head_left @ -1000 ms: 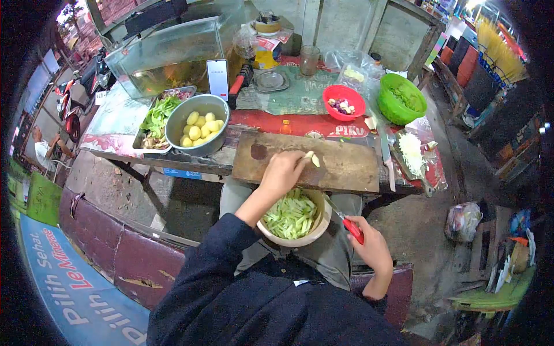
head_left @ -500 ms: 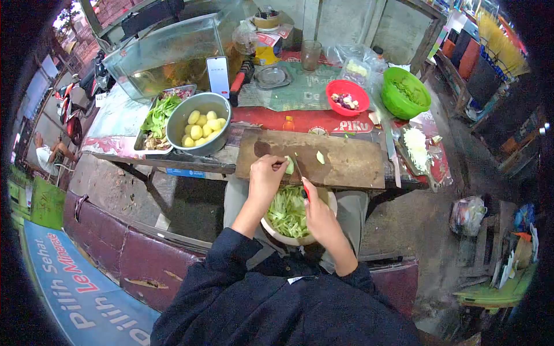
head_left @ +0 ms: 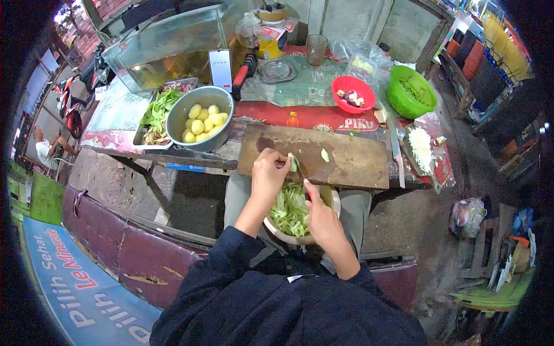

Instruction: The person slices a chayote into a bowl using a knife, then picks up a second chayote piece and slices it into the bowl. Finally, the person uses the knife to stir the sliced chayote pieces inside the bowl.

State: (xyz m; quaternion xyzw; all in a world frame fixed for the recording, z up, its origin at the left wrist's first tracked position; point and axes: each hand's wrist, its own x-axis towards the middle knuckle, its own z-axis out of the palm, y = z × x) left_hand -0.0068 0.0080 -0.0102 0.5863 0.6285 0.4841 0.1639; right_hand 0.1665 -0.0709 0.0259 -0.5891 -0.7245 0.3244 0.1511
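Observation:
My left hand (head_left: 270, 173) pinches a small pale green vegetable piece (head_left: 293, 164) at the near edge of a wooden cutting board (head_left: 352, 155). Its exact kind I cannot make out. In my right hand (head_left: 323, 216) is a knife (head_left: 309, 190) with a red and black handle, its blade pointing up beside the piece. Below both hands, a pale bowl (head_left: 277, 230) sits between my legs, full of green vegetable strips (head_left: 290, 213). Another pale green slice (head_left: 325, 155) lies on the board, right of the blade.
Left on the table are a metal pot (head_left: 174, 124) of peeled potatoes, a tray of greens (head_left: 158, 109) and an upright phone (head_left: 220, 70). Rightward stand a red bowl (head_left: 340, 104) with shallots and garlic, a green basin (head_left: 398, 106), another knife (head_left: 398, 153) and white shreds (head_left: 421, 150).
The view has shifted slightly, so the table things appear a little displaced. Both hands keep their grips, and the knife stays close beside the vegetable piece.

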